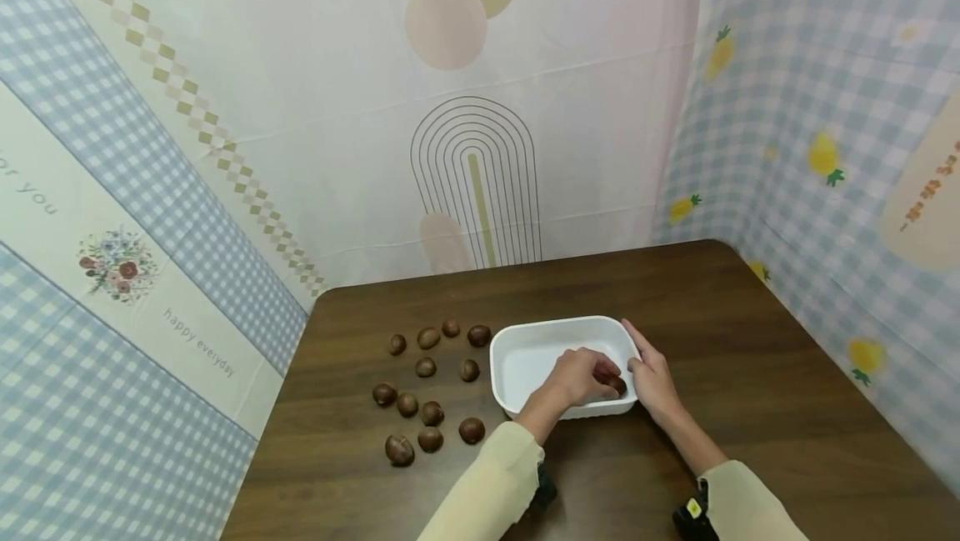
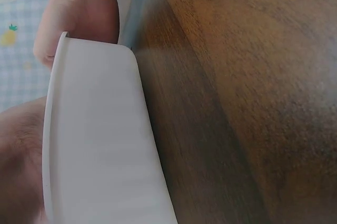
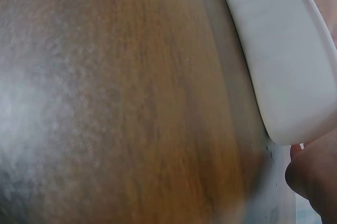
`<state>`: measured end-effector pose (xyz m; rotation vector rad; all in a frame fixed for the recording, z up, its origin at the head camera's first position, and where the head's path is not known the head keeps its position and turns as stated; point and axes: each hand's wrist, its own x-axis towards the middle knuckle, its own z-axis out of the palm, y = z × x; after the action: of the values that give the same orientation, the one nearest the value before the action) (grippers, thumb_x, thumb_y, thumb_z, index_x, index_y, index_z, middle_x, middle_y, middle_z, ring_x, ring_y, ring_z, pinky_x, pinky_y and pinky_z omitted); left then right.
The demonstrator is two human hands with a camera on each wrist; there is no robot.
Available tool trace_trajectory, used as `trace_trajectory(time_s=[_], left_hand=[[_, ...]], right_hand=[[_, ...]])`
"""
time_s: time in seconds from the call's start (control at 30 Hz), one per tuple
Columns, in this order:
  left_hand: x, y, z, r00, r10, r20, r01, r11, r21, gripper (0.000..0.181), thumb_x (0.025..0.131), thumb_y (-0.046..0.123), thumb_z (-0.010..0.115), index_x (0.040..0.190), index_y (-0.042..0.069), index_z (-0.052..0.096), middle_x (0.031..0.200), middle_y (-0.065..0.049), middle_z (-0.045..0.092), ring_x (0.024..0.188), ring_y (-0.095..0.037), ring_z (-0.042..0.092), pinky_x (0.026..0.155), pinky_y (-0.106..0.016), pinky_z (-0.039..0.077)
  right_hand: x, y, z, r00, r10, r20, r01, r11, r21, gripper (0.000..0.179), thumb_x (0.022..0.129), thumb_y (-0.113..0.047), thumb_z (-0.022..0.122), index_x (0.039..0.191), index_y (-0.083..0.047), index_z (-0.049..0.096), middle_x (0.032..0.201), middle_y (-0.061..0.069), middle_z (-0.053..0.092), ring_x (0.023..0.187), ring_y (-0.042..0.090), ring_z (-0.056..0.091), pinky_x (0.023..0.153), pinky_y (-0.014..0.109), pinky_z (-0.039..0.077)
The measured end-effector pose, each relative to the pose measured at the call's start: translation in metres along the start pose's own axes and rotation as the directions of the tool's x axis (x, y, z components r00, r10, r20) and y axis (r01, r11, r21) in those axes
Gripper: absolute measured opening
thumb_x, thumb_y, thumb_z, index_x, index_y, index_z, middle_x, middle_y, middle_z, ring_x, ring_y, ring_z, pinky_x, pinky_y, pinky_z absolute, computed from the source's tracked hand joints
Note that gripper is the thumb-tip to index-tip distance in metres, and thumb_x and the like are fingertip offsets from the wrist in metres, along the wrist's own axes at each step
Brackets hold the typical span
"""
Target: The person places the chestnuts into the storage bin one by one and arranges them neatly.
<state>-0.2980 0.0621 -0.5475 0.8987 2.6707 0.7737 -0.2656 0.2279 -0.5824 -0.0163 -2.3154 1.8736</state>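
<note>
A white plastic tray (image 1: pixel 525 358) stands on the table, its outer wall (image 2: pixel 105 129) filling much of the left wrist view. Inside its right end my left hand (image 1: pixel 573 378) holds a brown chestnut (image 1: pixel 618 385) with curled fingers, low over the tray's floor. My right hand (image 1: pixel 654 378) grips the tray's right end, thumb at the rim and fingers along the outside. In the right wrist view, part of that hand (image 3: pixel 316 176) shows against the tray's end wall (image 3: pixel 287 61). The left fingers hide part of the tray's inside.
Several loose chestnuts (image 1: pixel 431 413) lie scattered left of the tray, the closest ones (image 1: pixel 478 336) near its left side. The dark wooden table (image 1: pixel 750 341) backs onto a patterned cloth (image 1: pixel 600 149), with checked cloth at both sides.
</note>
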Motion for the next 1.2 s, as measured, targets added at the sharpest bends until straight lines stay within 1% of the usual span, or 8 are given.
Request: trace_trajectory(time_s=[0.2,0.33,0.57,0.73,0.87,1.0,1.1,1.2], left_hand=[[-0.001,0.001,-0.002,1.000,0.001,0.024,-0.001,1.000,-0.013,0.028,0.091,0.025,0.088,0.117,0.020,0.082,0.103,0.014,0.080,0.101,0.004,0.068,0.105,-0.021,0.044],[0.000,0.000,-0.001,0.999,-0.004,0.035,0.006,0.999,-0.038,0.027,0.091,0.025,0.088,0.118,0.021,0.082,0.101,0.016,0.080,0.099,0.006,0.067,0.103,-0.019,0.044],[0.000,-0.002,-0.001,0.998,-0.007,0.068,0.017,0.991,-0.135,0.023,0.092,0.022,0.086,0.115,0.020,0.083,0.097,0.016,0.080,0.092,0.010,0.068,0.101,-0.018,0.044],[-0.002,-0.005,-0.007,0.996,-0.002,0.094,0.020,0.981,-0.195,0.021,0.094,0.020,0.084,0.115,0.017,0.083,0.099,0.014,0.080,0.088,0.011,0.068,0.098,-0.015,0.047],[-0.004,-0.013,-0.019,0.997,0.017,0.080,0.000,0.978,-0.209,0.021,0.095,0.019,0.083,0.115,0.015,0.083,0.100,0.012,0.081,0.087,0.009,0.069,0.092,-0.013,0.049],[-0.008,-0.023,-0.039,0.998,0.048,0.044,-0.037,0.973,-0.227,0.021,0.096,0.015,0.082,0.117,0.011,0.081,0.104,0.007,0.081,0.090,0.005,0.071,0.083,-0.013,0.053],[-0.011,-0.034,-0.058,0.998,0.063,-0.019,-0.065,0.969,-0.237,0.022,0.097,0.012,0.080,0.119,0.009,0.080,0.108,0.003,0.080,0.094,0.000,0.072,0.083,-0.016,0.054],[-0.016,-0.049,-0.078,0.994,0.032,-0.106,-0.059,0.963,-0.263,0.022,0.099,0.011,0.077,0.121,0.009,0.079,0.111,0.001,0.080,0.098,-0.004,0.073,0.085,-0.019,0.056]], right_hand=[[0.000,-0.003,0.001,1.000,0.007,0.002,-0.007,1.000,0.004,0.077,0.089,0.015,0.039,0.165,-0.001,0.034,0.172,0.015,0.029,0.156,0.030,0.024,0.104,0.004,0.026],[0.000,-0.003,0.001,1.000,-0.005,-0.003,0.005,1.000,0.010,0.077,0.089,0.016,0.040,0.164,0.000,0.035,0.171,0.015,0.030,0.156,0.030,0.024,0.104,0.004,0.026],[0.000,-0.002,0.000,1.000,-0.005,-0.004,0.005,1.000,-0.004,0.078,0.088,0.017,0.040,0.165,-0.001,0.034,0.171,0.016,0.030,0.155,0.032,0.025,0.101,0.001,0.025],[-0.001,-0.003,0.000,1.000,0.007,-0.012,-0.007,1.000,-0.010,0.078,0.089,0.016,0.040,0.165,-0.002,0.035,0.171,0.014,0.030,0.155,0.031,0.025,0.099,0.001,0.026],[-0.002,-0.004,0.001,1.000,0.014,-0.009,-0.014,1.000,0.003,0.078,0.090,0.016,0.039,0.165,-0.002,0.034,0.171,0.015,0.029,0.153,0.031,0.028,0.098,0.004,0.029],[-0.003,-0.003,0.001,1.000,0.015,-0.006,-0.015,1.000,0.000,0.078,0.090,0.016,0.039,0.165,-0.001,0.032,0.171,0.017,0.030,0.149,0.033,0.033,0.097,0.007,0.030],[-0.001,-0.002,0.001,0.999,0.035,0.005,-0.035,0.999,-0.012,0.078,0.091,0.016,0.038,0.166,-0.002,0.030,0.172,0.016,0.027,0.152,0.032,0.030,0.099,0.005,0.029],[0.001,-0.001,0.001,0.998,0.056,0.020,-0.056,0.998,-0.016,0.078,0.092,0.016,0.037,0.167,-0.003,0.028,0.174,0.014,0.024,0.156,0.030,0.022,0.101,0.002,0.024]])
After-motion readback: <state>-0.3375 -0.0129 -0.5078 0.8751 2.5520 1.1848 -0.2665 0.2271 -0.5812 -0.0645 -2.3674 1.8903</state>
